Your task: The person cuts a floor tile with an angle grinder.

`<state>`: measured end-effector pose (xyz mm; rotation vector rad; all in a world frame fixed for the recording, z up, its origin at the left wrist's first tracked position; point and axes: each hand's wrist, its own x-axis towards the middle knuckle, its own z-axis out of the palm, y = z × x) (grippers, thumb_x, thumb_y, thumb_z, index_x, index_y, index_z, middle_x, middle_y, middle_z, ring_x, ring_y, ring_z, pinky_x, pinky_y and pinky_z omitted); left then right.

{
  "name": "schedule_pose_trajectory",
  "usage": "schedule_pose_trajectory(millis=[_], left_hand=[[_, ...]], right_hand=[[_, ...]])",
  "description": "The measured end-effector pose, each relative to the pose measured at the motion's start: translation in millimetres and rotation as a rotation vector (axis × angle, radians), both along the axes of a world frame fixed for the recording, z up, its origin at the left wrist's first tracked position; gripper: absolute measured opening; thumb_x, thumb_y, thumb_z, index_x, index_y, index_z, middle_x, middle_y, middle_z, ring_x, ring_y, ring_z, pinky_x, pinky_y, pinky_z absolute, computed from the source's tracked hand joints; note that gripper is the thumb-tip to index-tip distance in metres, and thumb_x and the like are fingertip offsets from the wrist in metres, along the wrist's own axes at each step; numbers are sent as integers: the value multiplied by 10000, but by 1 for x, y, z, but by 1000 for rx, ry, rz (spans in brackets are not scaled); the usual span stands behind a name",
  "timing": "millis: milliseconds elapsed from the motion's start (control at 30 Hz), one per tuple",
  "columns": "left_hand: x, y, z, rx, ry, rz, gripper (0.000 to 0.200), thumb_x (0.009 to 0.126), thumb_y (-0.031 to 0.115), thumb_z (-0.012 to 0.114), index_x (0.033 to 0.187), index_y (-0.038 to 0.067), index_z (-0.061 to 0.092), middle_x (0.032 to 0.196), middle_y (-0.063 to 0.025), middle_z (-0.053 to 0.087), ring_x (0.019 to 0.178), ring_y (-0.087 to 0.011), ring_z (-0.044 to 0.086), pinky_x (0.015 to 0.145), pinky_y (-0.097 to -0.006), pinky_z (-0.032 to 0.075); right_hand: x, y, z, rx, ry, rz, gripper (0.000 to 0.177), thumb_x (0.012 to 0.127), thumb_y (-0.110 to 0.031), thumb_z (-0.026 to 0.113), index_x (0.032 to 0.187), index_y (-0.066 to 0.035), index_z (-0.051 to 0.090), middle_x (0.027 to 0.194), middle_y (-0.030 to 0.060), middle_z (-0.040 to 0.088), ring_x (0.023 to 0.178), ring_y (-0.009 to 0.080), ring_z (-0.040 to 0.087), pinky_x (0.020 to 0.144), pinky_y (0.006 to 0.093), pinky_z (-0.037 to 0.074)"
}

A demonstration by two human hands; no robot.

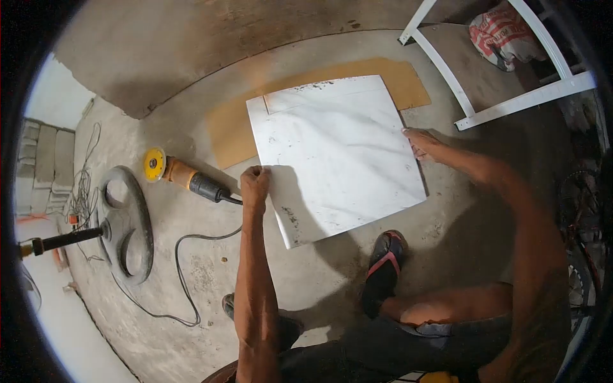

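Note:
A large white tile (338,153) with faint grey veining and dark specks is between my hands. Near its upper left corner runs a short dark line. My left hand (255,182) is closed on the tile's left edge, while my right hand (423,144) grips the right edge, thumb on top. Part of a brown cardboard sheet (233,137) shows beneath and beyond the tile. To the left of my left hand, an angle grinder (195,182) with a yellow disc lies on the floor.
The grinder's black cord (182,268) loops over the concrete floor. A grey stand base (128,223) with a pole is at left, near tangled wire (83,182). A white metal frame (523,102) and a red-and-white sack (504,35) are at upper right. My sandalled foot (386,255) is below the tile.

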<state>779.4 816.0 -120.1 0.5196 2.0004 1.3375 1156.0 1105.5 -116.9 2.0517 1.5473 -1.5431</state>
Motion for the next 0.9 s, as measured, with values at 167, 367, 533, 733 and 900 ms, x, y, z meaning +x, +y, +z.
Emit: schedule_pose_trajectory(millis=[167, 367, 533, 733, 900], left_hand=[[41, -9, 53, 70, -313, -12, 192, 887, 141, 647, 951, -40, 645, 791, -53, 623, 672, -125, 564, 611, -260, 478], [110, -13, 88, 228, -503, 64, 173, 893, 127, 675, 937, -37, 640, 838, -87, 656, 726, -142, 610, 684, -279, 521], [153, -25, 77, 194, -492, -11, 179, 893, 105, 673, 887, -64, 612, 809, -134, 663, 703, -176, 646, 655, -309, 564], [202, -39, 52, -68, -402, -245, 262, 903, 126, 667, 941, -128, 614, 837, -159, 682, 746, -185, 672, 666, -299, 572], [222, -44, 64, -49, -675, -171, 284, 913, 152, 667, 948, -124, 610, 852, -167, 688, 775, -180, 686, 664, -276, 572]], right_hand=[[47, 18, 15, 631, 21, 537, 767, 855, -624, 525, 1350, -40, 481, 1291, 182, 545, 1158, 297, 536, 980, 397, 442], [56, 106, 16, 483, -66, -87, 688, 894, -610, 479, 981, 53, 638, 911, 195, 646, 841, 274, 623, 783, 399, 493], [19, 89, 76, 741, -194, -37, 693, 901, -607, 462, 748, 49, 626, 700, 182, 602, 707, 296, 593, 712, 450, 463], [-9, 127, 88, 955, -310, 242, 771, 912, -659, 367, 873, 50, 669, 882, 268, 667, 895, 457, 613, 840, 505, 448], [-49, 106, 134, 924, -297, 424, 691, 892, -639, 486, 935, 24, 678, 805, 238, 651, 814, 340, 622, 798, 406, 465]])
